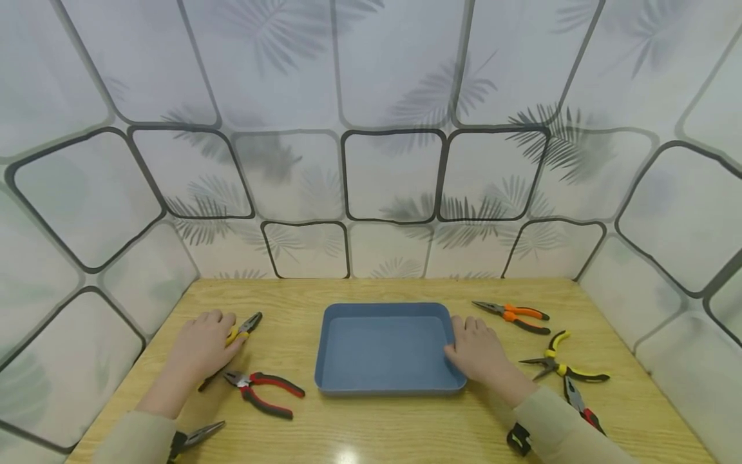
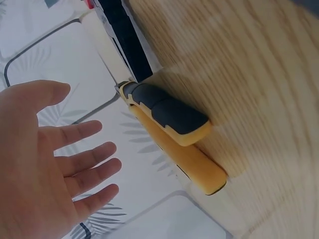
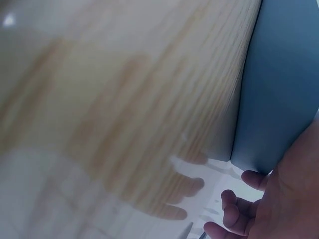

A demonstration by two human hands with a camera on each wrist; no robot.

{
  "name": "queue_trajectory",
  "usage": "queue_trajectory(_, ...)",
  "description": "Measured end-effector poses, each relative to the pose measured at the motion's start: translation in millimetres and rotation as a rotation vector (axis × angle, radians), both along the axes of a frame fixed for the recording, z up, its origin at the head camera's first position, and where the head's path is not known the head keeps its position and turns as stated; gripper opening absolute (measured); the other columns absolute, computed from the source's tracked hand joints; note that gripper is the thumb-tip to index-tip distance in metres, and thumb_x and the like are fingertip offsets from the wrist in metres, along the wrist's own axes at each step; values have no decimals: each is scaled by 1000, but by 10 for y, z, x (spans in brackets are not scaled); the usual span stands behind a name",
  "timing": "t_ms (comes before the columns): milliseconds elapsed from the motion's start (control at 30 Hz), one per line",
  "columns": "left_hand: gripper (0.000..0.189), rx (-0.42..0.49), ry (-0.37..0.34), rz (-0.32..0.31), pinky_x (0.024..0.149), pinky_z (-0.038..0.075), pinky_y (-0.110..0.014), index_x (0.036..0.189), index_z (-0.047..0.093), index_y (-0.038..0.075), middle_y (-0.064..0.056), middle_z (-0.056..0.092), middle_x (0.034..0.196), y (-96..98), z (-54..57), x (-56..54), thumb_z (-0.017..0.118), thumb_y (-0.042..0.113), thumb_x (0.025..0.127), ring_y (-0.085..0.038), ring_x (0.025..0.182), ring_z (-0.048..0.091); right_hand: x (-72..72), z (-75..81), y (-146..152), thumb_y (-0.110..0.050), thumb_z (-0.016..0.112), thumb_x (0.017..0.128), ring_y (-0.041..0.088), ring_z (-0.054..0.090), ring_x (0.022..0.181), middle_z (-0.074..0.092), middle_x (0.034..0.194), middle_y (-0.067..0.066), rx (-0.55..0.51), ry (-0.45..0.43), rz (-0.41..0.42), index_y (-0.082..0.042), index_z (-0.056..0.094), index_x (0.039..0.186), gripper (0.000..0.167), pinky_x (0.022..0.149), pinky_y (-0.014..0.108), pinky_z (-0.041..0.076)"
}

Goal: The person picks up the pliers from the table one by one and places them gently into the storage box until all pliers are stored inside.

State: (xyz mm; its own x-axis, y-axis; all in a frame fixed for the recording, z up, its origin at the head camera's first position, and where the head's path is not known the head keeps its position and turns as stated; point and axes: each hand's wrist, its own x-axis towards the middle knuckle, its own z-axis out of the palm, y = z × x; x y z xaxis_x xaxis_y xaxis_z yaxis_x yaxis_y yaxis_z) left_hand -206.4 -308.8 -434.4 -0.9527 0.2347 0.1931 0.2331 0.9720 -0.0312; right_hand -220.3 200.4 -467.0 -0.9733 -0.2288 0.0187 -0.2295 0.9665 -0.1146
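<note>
Farthest left on the table [image 1: 278,444], a half-hidden pair of pliers [image 1: 204,434] lies beside the left sleeve [image 1: 134,437], nose pointing right; the sleeve covers the rest.

Left hand [image 1: 204,345]: palm over the yellow pliers [image 1: 250,323], whose nose shows beyond the fingers. From the wrist side, the fingers and thumb are extended and spread, apart from the two handles. I judge that this spread gives room to span both handles; nothing is held.

Just right of this hand, the red pliers [image 1: 268,390] rest flat, their handles splayed toward the tray [image 1: 388,351]. The tray occupies the centre, flat on its base and facing up, within reach of either arm.

Right hand [image 1: 478,348]: placed at the tray's right wall, the thumb over the rim, pinching the wall against a finger outside. The remaining fingers are loosely bent. This hold probably steadies the tray. The thumb's inner contact is hidden.

Beyond it lie the orange pliers [image 1: 513,315], nose toward the tray; the black-and-yellow pliers [image 1: 559,367], handles wide and jaws parted; and, partly behind the right sleeve [image 1: 559,422], the red-and-black pliers [image 1: 576,398].
</note>
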Motion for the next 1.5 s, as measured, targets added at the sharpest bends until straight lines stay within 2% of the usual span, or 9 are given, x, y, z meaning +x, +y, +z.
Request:
queue_trajectory(167,45,-21,-45,27,88,53,-62,124,64,-2,-26,67,115,-64,-25,-12,72,34,99,-47,108,65,9,-17,-9,-26,56,99,33,49,88,54,101,20,-2,3,0,3,51,133,45,72,46,44)
queue_trajectory(600,50,-39,-135,65,88,52,-64,129,61,-4,-30,64,118,-137,-31,-42,71,34,99,-50,108,63,-11,-6,-9,-27,56,99,34,52,90,55,101,21,4,11,-4,4,50,135,48,75,49,47)
queue_trajectory(833,57,-43,-221,89,90,52,-68,136,57,-7,-36,62,122,-168,-40,-46,68,37,100,-56,113,61,-40,-7,-2,-27,55,99,35,52,92,56,104,22,7,12,-2,4,50,139,51,77,50,47)
queue_trajectory(1033,59,-14,-283,102,88,52,-67,136,55,-8,-37,59,119,-182,-34,-38,68,37,100,-57,110,60,-40,1,-2,-26,55,99,35,52,91,56,104,22,2,14,3,4,50,140,51,76,50,47)
queue_trajectory(1300,60,1,-323,113,82,54,-66,136,54,-9,-38,58,118,-159,0,-30,69,36,99,-56,106,60,-30,12,-3,-27,56,100,36,53,93,56,104,23,1,9,-3,4,50,139,50,78,51,48)
queue_trajectory(1500,64,1,-335,115,83,54,-66,137,54,-9,-39,58,120,-169,-46,-54,71,38,97,-57,108,60,-26,6,0,-27,56,100,35,52,90,56,102,22,8,21,1,4,50,137,49,75,50,48)
